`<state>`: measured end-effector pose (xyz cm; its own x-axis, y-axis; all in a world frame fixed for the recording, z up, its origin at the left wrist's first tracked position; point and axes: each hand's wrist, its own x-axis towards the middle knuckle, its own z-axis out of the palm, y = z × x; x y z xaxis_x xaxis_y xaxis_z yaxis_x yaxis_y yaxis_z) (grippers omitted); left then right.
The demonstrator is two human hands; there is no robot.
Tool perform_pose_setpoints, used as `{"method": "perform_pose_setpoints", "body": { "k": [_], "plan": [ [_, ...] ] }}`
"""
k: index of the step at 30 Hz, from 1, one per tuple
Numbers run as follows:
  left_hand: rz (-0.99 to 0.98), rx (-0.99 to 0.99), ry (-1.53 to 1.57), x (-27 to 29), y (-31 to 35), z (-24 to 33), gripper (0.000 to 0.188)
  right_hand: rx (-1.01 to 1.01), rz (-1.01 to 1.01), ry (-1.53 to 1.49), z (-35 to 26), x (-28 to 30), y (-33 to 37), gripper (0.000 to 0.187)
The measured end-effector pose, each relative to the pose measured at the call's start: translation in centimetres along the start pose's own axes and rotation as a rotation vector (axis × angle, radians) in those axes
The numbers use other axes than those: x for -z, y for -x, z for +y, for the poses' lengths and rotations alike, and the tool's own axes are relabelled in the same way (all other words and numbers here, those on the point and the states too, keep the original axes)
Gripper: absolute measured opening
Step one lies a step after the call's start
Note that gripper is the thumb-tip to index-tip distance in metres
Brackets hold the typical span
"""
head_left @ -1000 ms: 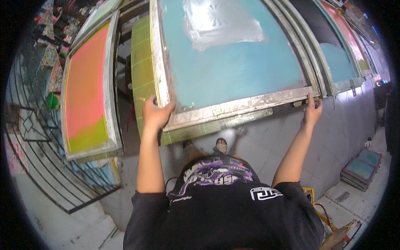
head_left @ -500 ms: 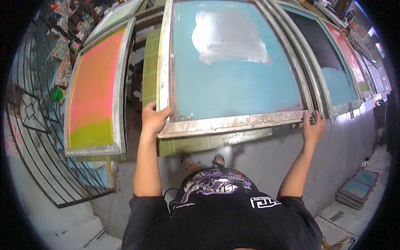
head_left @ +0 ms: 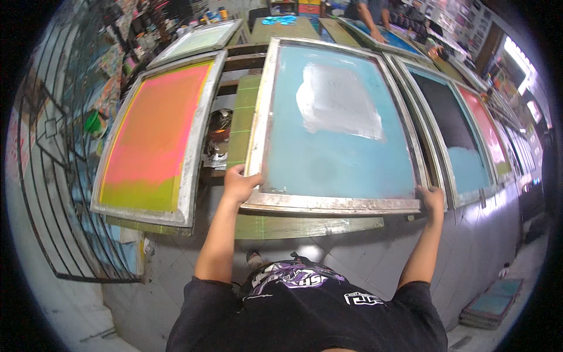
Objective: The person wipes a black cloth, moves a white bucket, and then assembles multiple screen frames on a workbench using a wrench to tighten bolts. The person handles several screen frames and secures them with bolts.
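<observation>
A large screen printing frame (head_left: 340, 202) with blue mesh spans the space in front of me. A pale grey, shiny patch (head_left: 340, 100) covers the middle of its mesh. My left hand (head_left: 240, 185) grips the near left corner, thumb on top and fingers around the outer edge. At the near right corner my right hand (head_left: 432, 199) is closed on the same frame, its thumb over the rim. Under the frame lies a green board (head_left: 305, 227) whose near edge shows.
Left stands a screen frame with pink and green mesh (head_left: 149, 141); right, one with black and blue mesh (head_left: 451, 123). A black metal railing (head_left: 53, 193) runs at far left. Another person's hand (head_left: 375, 36) rests on a frame at the back. Stacked screens (head_left: 491, 302) lie lower right.
The view has tilted up, bringing the back tables and another person into sight. Both my hands still hold the blue frame, whose far edge now shows.
</observation>
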<state>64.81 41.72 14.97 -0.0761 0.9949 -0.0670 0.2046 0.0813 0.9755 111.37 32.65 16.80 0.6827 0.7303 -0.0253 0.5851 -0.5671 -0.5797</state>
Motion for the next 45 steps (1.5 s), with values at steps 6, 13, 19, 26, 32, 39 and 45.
{"method": "perform_pose_setpoints", "body": {
  "k": [6,13,19,26,32,39,45],
  "plan": [
    [0.004,-0.019,-0.072,1.1,1.3,-0.1,0.032,0.093,0.158,-0.215,0.4,-0.3,0.1,0.033],
    [0.088,0.025,-0.052,2.7,4.3,1.5,0.031,0.137,0.097,-0.332,0.1,0.0,-0.9,0.033],
    [0.169,-0.045,-0.080,2.3,4.8,0.6,0.023,0.237,0.289,-0.218,-1.2,0.0,-1.7,0.038],
    [0.170,-0.001,-0.178,2.1,4.6,0.9,0.030,0.186,0.188,-0.288,0.6,-0.5,-2.4,0.039],
    [0.182,-0.038,-0.227,2.4,4.4,0.3,0.030,0.150,0.171,-0.207,-2.3,0.8,0.2,0.046],
    [0.259,-0.018,-0.549,2.7,4.5,0.6,0.034,0.124,0.226,-0.163,-2.3,0.6,0.2,0.031],
    [0.327,0.091,-0.843,-0.6,6.2,4.8,0.046,0.113,0.194,-0.043,-1.8,1.1,0.2,0.038]
  ]
}}
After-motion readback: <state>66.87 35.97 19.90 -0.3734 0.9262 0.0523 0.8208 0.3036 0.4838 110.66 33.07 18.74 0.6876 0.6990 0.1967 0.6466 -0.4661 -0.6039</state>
